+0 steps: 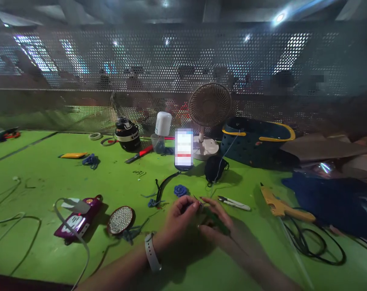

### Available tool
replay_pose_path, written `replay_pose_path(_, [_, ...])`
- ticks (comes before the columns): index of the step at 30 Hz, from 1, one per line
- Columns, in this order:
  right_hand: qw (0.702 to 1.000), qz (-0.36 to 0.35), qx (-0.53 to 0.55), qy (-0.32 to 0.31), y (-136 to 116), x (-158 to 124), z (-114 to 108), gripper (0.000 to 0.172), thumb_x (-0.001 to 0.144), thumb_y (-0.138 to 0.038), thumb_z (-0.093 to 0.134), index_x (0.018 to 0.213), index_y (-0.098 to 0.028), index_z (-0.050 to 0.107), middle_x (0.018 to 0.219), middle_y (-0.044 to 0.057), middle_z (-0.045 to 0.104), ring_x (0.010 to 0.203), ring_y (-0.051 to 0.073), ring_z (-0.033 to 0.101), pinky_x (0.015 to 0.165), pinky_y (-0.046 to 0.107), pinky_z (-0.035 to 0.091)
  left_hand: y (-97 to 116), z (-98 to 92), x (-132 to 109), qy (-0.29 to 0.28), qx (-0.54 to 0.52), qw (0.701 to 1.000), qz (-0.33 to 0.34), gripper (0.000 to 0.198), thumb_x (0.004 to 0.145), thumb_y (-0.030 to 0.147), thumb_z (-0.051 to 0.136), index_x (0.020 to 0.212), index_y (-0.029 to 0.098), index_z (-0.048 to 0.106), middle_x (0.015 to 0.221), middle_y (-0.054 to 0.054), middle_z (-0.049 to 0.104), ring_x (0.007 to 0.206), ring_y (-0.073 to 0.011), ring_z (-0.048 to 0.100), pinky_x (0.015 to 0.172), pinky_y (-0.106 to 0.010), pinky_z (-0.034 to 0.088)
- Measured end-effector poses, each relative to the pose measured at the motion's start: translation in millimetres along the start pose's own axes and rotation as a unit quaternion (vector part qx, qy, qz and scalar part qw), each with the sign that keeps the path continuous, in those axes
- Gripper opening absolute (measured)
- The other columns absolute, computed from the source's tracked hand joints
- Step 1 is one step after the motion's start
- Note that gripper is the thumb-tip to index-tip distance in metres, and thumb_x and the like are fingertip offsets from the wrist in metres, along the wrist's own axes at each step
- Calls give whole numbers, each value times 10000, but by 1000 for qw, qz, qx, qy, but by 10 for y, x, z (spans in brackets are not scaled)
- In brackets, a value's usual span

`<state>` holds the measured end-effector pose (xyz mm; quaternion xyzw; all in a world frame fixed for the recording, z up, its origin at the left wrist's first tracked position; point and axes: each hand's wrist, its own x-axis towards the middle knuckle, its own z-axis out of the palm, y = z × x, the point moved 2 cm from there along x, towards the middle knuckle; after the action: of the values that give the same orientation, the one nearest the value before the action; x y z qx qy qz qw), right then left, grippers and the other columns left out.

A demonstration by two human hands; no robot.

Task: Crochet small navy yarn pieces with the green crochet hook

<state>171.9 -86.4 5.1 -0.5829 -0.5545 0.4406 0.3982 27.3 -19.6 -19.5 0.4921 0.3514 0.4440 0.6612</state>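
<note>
My left hand [183, 214], with a white watch band at the wrist, is closed in a pinch; the small thing at its fingertips is too hidden to make out. Close beside it, my right hand [221, 226] holds a green-handled crochet hook [215, 220], whose thin metal tip reaches toward the left fingers. Just beyond the left hand lies a blue crocheted flower [180, 190]. Behind my hands sits a dark yarn ball [215, 170], a strand running up from it to the basket. White-handled thread snips [234, 203] lie just beyond the right hand.
A lit phone [183, 148] stands ahead, before a fan [210, 106]. A dark basket [256, 145] with yellow handles stands behind right. A yellow glue gun [285, 208] and its cable lie right. At left are a purple power strip [80, 218], a round studded object [121, 220] and cords.
</note>
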Motion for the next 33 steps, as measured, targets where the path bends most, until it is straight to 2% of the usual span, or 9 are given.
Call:
replay_pose_path(3, [993, 70, 65, -66, 19, 30, 53, 545, 782, -364, 682, 1298, -280, 525, 695, -21, 710, 567, 152, 674, 354, 168, 400, -14, -19, 16, 11, 13, 1000, -3, 313, 724, 464, 765, 735, 171, 653, 698, -8, 607, 664, -145, 529, 641, -267, 418])
replay_pose_path(6, [992, 78, 76, -56, 41, 91, 34, 262, 790, -427, 672, 997, -267, 665, 499, -76, 555, 402, 100, 523, 345, 167, 360, -4, -46, 40, 19, 19, 1000, -7, 318, 721, 468, 766, 725, 172, 651, 695, -5, 604, 670, -142, 523, 648, -259, 407])
replay_pose_path(9, [994, 44, 92, -47, 111, 185, -47, 294, 754, -506, 690, 720, -216, 652, 537, -61, 542, 428, 91, 507, 430, 204, 446, 6, -81, 63, 25, 19, 999, -19, 323, 726, 473, 764, 748, 167, 662, 712, 2, 607, 685, -130, 518, 658, -241, 400])
replay_pose_path(11, [994, 44, 99, -32, 185, 240, -121, 344, 752, -539, 688, 726, -197, 659, 580, -53, 552, 462, 90, 511, 452, 211, 449, -3, -92, 69, 13, 3, 999, -42, 338, 711, 476, 781, 762, 162, 668, 712, 8, 605, 674, -116, 514, 648, -226, 398])
replay_pose_path(17, [989, 53, 132, 29, 252, 258, -228, 391, 834, -570, 609, 790, -183, 631, 590, -66, 500, 487, 79, 455, 469, 198, 396, -58, -22, -1, -68, -59, 978, -190, 377, 627, 467, 844, 719, 153, 657, 653, 17, 593, 570, -89, 486, 581, -214, 380])
replay_pose_path(20, [989, 57, 123, 52, 207, 260, -205, 393, 816, -560, 632, 742, -175, 603, 574, -74, 484, 485, 74, 433, 475, 196, 370, -18, 27, -38, -121, -42, 972, -195, 361, 620, 439, 854, 683, 146, 655, 641, 17, 579, 579, -86, 471, 582, -210, 354])
replay_pose_path(27, [992, 56, 104, 41, 216, 358, -155, 429, 747, -596, 664, 693, -175, 594, 549, -71, 492, 447, 80, 413, 438, 212, 357, 12, 69, -50, -159, -12, 972, -173, 395, 629, 519, 813, 664, 170, 632, 631, 25, 540, 587, -100, 430, 586, -232, 315])
replay_pose_path(30, [995, 36, 91, 35, 169, 372, -161, 380, 759, -551, 677, 717, -173, 649, 588, -50, 541, 497, 94, 464, 470, 220, 390, -72, 73, -56, -159, -4, 970, -184, 386, 636, 520, 801, 640, 177, 624, 606, 32, 518, 569, -98, 409, 568, -234, 296])
replay_pose_path(33, [997, -7, 63, 39, 104, 357, -191, 287, 760, -463, 708, 697, -183, 703, 673, -11, 606, 649, 134, 558, 588, 248, 452, -178, 36, -47, -120, -24, 967, -222, 354, 597, 465, 831, 650, 172, 639, 589, 43, 529, 543, -87, 404, 543, -225, 277])
